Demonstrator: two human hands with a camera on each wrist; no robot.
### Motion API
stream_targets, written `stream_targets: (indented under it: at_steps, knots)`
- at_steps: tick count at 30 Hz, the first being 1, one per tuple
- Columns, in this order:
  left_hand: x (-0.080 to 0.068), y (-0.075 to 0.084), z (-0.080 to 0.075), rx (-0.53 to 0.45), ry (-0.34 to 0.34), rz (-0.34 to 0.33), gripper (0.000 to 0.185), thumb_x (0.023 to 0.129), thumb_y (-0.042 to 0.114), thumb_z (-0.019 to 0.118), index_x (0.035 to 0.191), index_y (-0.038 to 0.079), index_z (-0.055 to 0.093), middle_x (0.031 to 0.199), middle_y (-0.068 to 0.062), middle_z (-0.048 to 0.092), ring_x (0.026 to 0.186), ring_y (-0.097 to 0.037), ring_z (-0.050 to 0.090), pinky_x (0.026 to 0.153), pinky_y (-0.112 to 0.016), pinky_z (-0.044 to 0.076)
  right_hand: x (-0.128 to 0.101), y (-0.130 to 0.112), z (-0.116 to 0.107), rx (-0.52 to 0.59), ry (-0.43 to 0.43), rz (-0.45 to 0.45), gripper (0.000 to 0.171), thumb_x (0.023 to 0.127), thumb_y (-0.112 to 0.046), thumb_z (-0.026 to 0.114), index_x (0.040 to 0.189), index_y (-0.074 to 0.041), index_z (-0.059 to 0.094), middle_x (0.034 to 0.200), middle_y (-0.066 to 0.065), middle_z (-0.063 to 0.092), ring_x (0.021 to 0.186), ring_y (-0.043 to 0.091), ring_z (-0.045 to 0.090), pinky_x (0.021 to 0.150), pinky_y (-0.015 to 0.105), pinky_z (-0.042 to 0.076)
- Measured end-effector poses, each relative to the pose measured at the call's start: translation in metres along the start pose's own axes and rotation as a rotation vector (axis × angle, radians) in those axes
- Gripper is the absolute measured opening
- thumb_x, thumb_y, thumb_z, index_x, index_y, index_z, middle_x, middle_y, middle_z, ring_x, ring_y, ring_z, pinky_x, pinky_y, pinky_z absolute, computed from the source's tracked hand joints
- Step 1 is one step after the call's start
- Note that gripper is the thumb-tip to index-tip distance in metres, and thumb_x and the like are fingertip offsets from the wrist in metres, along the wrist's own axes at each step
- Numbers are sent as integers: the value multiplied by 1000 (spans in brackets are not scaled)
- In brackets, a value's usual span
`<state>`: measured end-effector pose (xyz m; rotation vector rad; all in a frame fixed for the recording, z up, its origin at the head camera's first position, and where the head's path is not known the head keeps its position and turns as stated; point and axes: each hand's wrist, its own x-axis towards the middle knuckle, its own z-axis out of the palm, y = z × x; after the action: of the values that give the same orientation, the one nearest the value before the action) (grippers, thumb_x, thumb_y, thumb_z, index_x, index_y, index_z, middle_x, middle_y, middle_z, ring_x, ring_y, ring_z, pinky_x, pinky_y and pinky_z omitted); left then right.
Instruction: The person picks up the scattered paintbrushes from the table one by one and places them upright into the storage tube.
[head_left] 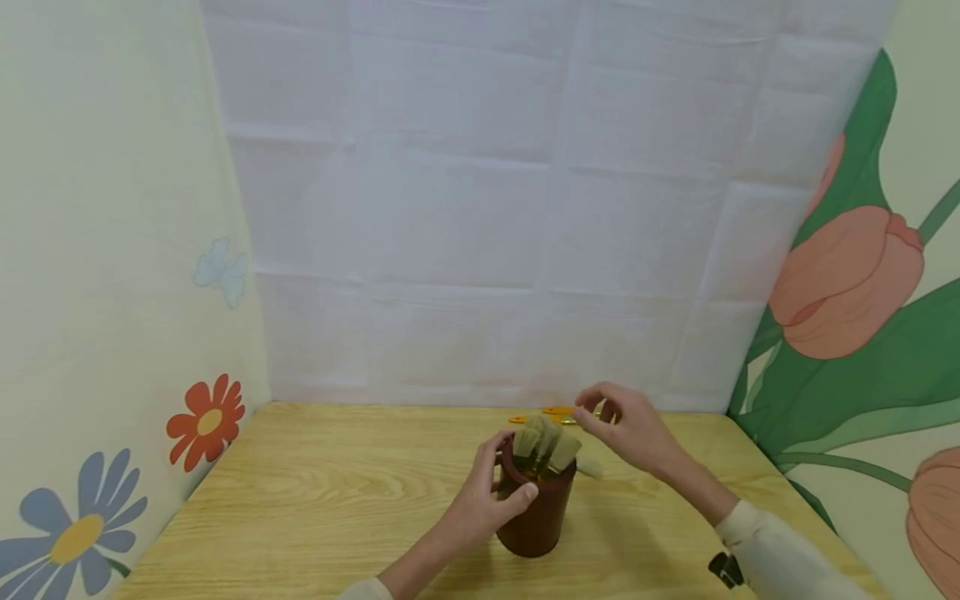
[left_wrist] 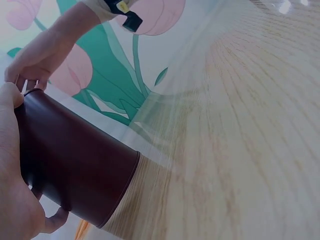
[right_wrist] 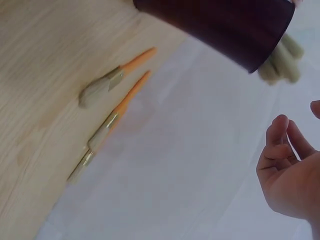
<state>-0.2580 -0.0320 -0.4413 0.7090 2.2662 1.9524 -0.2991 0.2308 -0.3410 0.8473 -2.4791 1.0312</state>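
A dark brown, mug-like holder (head_left: 534,525) stands upright on the wooden table, several paintbrushes (head_left: 566,452) in it with their pale bristles up. My left hand (head_left: 476,498) grips the holder from its left side, thumb across the front near the rim. To the right of the bristles and above the rim, my right hand (head_left: 633,429) hangs with loosely bent fingers and holds nothing. In the right wrist view, loose paintbrushes with orange handles (right_wrist: 135,91) and pale bristles (right_wrist: 91,94) lie on the table behind the holder.
The wooden table (head_left: 360,492) meets a creased white cloth backdrop (head_left: 450,250) at its far edge. Flower-painted panels flank it, with tulips (head_left: 855,283) at the right and a red flower (head_left: 206,421) at the left.
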Motion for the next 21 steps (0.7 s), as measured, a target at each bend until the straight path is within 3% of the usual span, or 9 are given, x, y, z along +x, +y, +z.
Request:
stream_targets:
  at_steps: [10,15,21]
  knots:
    - [-2,0,-4,23,23,-9,68,103,40,60,159,33,21,159,-9,19,140,-33,32,103,-69,33,28,57,11,-21,-17,169,19,102,-31,66,106,-12,70,94,0,66,77,20,62,63,37,52]
    - [-2,0,-1,31,23,4,69,103,41,60,159,33,22,157,-8,21,139,-31,33,103,-68,34,30,89,22,-13,-40,253,23,103,-29,64,108,-7,68,99,5,67,87,25,63,69,40,53]
    - [-2,3,5,43,21,10,69,102,42,60,159,35,22,157,-6,22,139,-30,33,102,-67,35,24,123,31,-81,-76,271,30,105,-28,61,113,0,67,105,12,66,94,28,63,78,48,53]
